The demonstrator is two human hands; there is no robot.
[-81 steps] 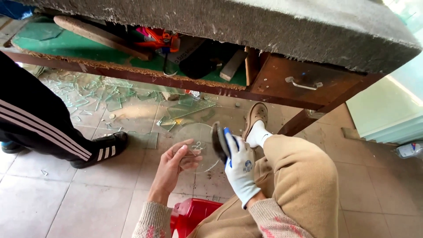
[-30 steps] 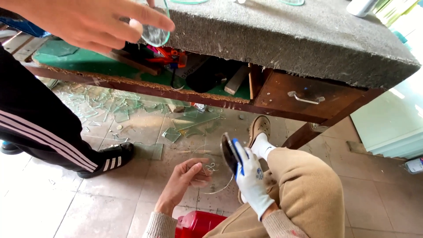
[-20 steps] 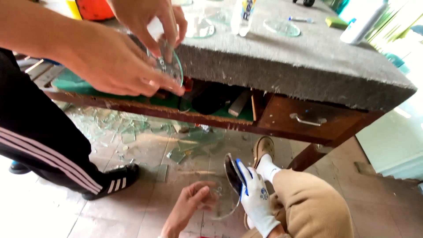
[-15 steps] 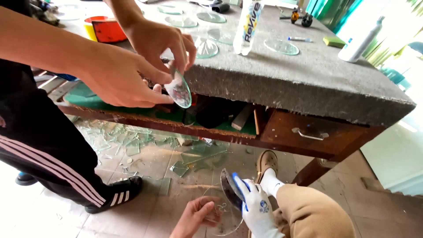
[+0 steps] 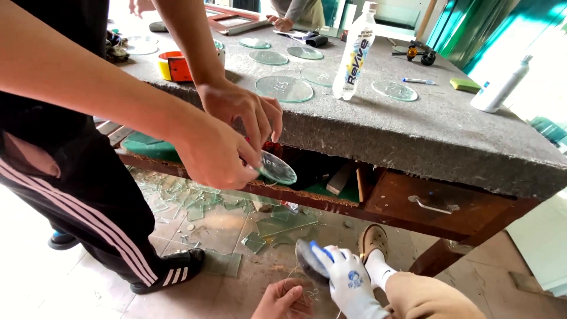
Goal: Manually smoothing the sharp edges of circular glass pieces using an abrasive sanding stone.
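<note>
Head view, looking down past the bench edge.

We noted the workbench point(image 5: 425, 130) first: its top was covered in grey felt, presumably so that glass could lie on it unscratched. Several round glass discs point(image 5: 284, 88) lay flat and well apart on the felt, with a clear plastic bottle point(image 5: 356, 53) standing upright between them and a white squeeze bottle point(image 5: 499, 88) near the far right edge. A roll of tape point(image 5: 173, 66) sat near the left edge.

A co-worker stood at the left in black striped trousers point(image 5: 88, 201). Both co-worker's hands point(image 5: 218, 156) reached below the bench rim and pinched a small glass disc point(image 5: 277, 169) by its edge, tilted, in front of the open shelf. We judged the edge hold kept fingers off its faces.

Broken glass point(image 5: 236, 212) lay scattered on the floor tiles under the bench, just beyond our shoe.

Our right hand point(image 5: 348, 283), in a white and blue glove, was closed around a dark rounded piece point(image 5: 304, 263), held low above the floor. We took the glove as guarding against the shards. Our left hand point(image 5: 277, 298) was bare, fingers curled, just beside the gloved one. The frame edge cut it off, so we could not tell whether it gripped anything.
</note>
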